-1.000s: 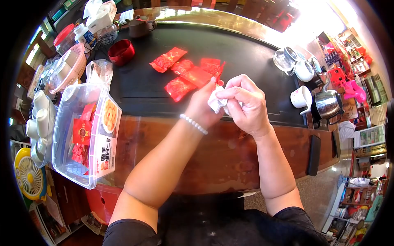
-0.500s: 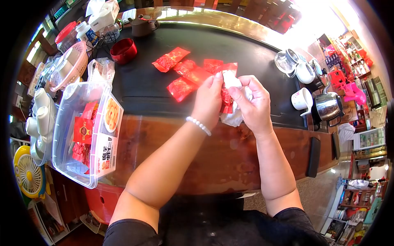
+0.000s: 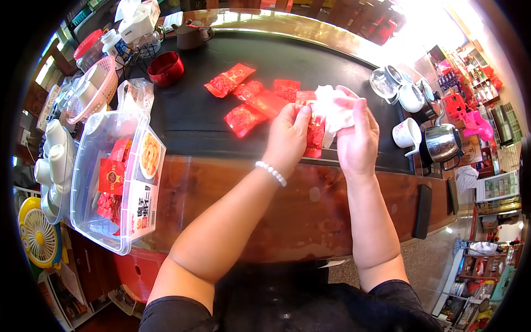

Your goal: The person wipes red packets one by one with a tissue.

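Over the front edge of the black tray, my left hand (image 3: 288, 135) pinches a shiny red packet (image 3: 315, 138) along its left side. My right hand (image 3: 358, 130) is closed on a crumpled white tissue (image 3: 334, 108), held right beside the packet and overlapping its upper part. The tissue is overexposed, so its folds are hard to make out. Several more red packets lie on the tray just beyond my left hand, among them one farther back (image 3: 229, 80) and one nearer (image 3: 244, 119).
A clear plastic box (image 3: 99, 221) holding red packets stands at the left, near a pink basket (image 3: 105, 91) of cups. A red bowl (image 3: 165, 69) and dark teapot (image 3: 193, 35) sit behind. At the right are a white cup (image 3: 406, 134) and a metal kettle (image 3: 442, 141).
The white tissue has moved from the packet's front to its right side and spread out with my right hand. The red packet has shifted slightly right with my left hand.
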A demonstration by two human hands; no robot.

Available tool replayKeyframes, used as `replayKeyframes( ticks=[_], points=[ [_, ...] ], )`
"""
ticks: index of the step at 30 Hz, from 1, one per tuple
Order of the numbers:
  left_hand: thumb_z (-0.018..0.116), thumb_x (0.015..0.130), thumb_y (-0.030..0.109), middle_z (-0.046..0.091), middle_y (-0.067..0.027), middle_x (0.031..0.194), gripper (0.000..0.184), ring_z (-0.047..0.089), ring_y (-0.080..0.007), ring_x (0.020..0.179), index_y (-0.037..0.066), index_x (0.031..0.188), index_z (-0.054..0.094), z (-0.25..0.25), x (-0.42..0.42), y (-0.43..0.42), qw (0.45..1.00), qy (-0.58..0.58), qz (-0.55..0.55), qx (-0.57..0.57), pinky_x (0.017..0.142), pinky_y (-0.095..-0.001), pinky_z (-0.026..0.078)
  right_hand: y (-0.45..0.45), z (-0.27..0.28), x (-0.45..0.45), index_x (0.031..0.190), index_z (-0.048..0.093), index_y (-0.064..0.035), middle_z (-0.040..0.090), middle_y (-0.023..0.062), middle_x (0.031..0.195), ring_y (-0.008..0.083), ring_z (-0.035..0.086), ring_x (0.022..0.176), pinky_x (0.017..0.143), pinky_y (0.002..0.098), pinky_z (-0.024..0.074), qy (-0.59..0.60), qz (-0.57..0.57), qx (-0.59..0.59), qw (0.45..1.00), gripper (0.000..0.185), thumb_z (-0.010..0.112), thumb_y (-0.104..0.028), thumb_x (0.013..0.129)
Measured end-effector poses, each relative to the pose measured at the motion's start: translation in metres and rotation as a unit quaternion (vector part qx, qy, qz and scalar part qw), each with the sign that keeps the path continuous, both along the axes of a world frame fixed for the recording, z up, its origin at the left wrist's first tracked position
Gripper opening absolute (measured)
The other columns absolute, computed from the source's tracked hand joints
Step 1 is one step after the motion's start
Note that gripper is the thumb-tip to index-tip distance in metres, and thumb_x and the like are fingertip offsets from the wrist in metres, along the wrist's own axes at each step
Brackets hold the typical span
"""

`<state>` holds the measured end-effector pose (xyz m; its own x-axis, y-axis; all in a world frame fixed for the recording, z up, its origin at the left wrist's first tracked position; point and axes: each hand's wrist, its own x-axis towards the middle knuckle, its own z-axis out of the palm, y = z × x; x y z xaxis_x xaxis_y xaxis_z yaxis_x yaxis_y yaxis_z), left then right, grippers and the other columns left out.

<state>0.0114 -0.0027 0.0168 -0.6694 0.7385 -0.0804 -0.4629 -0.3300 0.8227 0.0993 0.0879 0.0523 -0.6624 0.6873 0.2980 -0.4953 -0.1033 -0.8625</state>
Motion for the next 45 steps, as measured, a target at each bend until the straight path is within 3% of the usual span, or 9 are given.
replayKeyframes(
  ticks=[4,9,15,20,23,31,38,42,45],
  points=[
    [0.058,0.104,0.019,0.067,-0.0009,0.104,0.022,0.064,-0.0055,0.083,0.006,0.121,0.061,-0.004,0.000,0.004,0.998,0.039,0.021,0.050,0.069,-0.0227,0.055,-0.007,-0.008,-0.004,0.099,0.071,0.0062,0.057,0.0131,0.128,0.0172,0.055,0.117,0.100,0.0336,0.0452,-0.149,-0.101,0.294,0.939,0.032,0.057,-0.022,0.104],
    [0.060,0.102,0.016,0.068,-0.0013,0.113,0.027,0.065,-0.0071,0.098,0.007,0.128,0.060,0.005,0.002,-0.004,0.996,0.024,-0.054,0.071,0.081,-0.0245,0.055,0.007,-0.016,-0.002,0.102,0.067,0.0013,0.063,0.0047,0.111,0.0101,0.061,0.088,0.083,0.0272,0.0506,-0.078,-0.029,-0.002,0.997,0.014,0.065,-0.012,0.098],
    [0.063,0.100,0.014,0.067,-0.0021,0.116,0.032,0.064,-0.0079,0.104,0.007,0.131,0.058,0.000,0.001,-0.002,0.994,0.057,-0.053,0.079,0.085,-0.0265,0.055,0.000,0.001,-0.007,0.105,0.065,-0.0014,0.067,0.0048,0.102,0.0116,0.063,0.091,0.083,0.0276,0.0512,-0.116,0.001,-0.135,0.984,0.016,0.071,-0.008,0.092],
    [0.068,0.095,0.007,0.066,-0.0053,0.120,0.051,0.063,-0.0105,0.107,0.005,0.141,0.046,-0.001,0.004,0.002,0.995,0.093,-0.026,0.033,0.088,-0.0284,0.055,0.018,-0.006,0.001,0.109,0.066,-0.0002,0.069,0.0083,0.104,0.0157,0.066,0.094,0.084,0.0300,0.0530,-0.139,0.036,-0.138,0.980,0.018,0.069,-0.004,0.092],
    [0.070,0.092,0.004,0.065,-0.0074,0.120,0.058,0.064,-0.0121,0.106,0.004,0.143,0.040,0.003,0.004,-0.005,0.991,0.061,-0.118,0.007,0.088,-0.0290,0.055,0.023,-0.008,0.002,0.110,0.066,0.0003,0.070,0.0098,0.106,0.0175,0.067,0.096,0.085,0.0318,0.0542,-0.111,-0.002,-0.136,0.984,0.018,0.067,-0.002,0.092],
    [0.070,0.090,0.007,0.067,-0.0059,0.114,0.041,0.065,-0.0113,0.097,0.001,0.128,0.054,0.006,-0.003,-0.007,0.991,0.052,-0.126,-0.005,0.084,-0.0272,0.054,0.032,-0.010,0.003,0.112,0.064,0.0008,0.069,0.0122,0.109,0.0210,0.068,0.100,0.090,0.0357,0.0552,-0.062,-0.063,-0.216,0.972,0.021,0.067,0.002,0.091],
    [0.068,0.086,0.003,0.068,-0.0043,0.109,0.038,0.064,-0.0091,0.091,0.001,0.123,0.058,0.008,-0.004,-0.010,0.994,0.021,-0.107,-0.024,0.081,-0.0260,0.053,0.052,-0.007,0.007,0.120,0.064,-0.0015,0.070,0.0090,0.111,0.0214,0.068,0.102,0.093,0.0356,0.0540,0.029,-0.121,-0.143,0.982,0.030,0.069,0.001,0.090],
    [0.068,0.086,0.003,0.069,-0.0035,0.106,0.040,0.065,-0.0085,0.089,0.001,0.124,0.058,0.004,-0.006,-0.008,0.989,0.036,-0.139,-0.025,0.080,-0.0253,0.053,0.035,-0.003,0.006,0.120,0.066,0.0014,0.071,0.0076,0.112,0.0166,0.068,0.100,0.091,0.0317,0.0535,-0.039,-0.009,-0.067,0.997,0.032,0.073,-0.001,0.089],
    [0.070,0.085,0.003,0.069,-0.0030,0.103,0.036,0.065,-0.0087,0.087,0.002,0.119,0.060,0.004,-0.005,-0.008,0.991,0.024,-0.133,-0.023,0.078,-0.0246,0.053,0.035,-0.008,0.006,0.115,0.067,0.0019,0.071,0.0085,0.107,0.0155,0.069,0.095,0.086,0.0302,0.0548,-0.098,-0.018,-0.028,0.995,0.027,0.072,0.001,0.089]
  ],
)
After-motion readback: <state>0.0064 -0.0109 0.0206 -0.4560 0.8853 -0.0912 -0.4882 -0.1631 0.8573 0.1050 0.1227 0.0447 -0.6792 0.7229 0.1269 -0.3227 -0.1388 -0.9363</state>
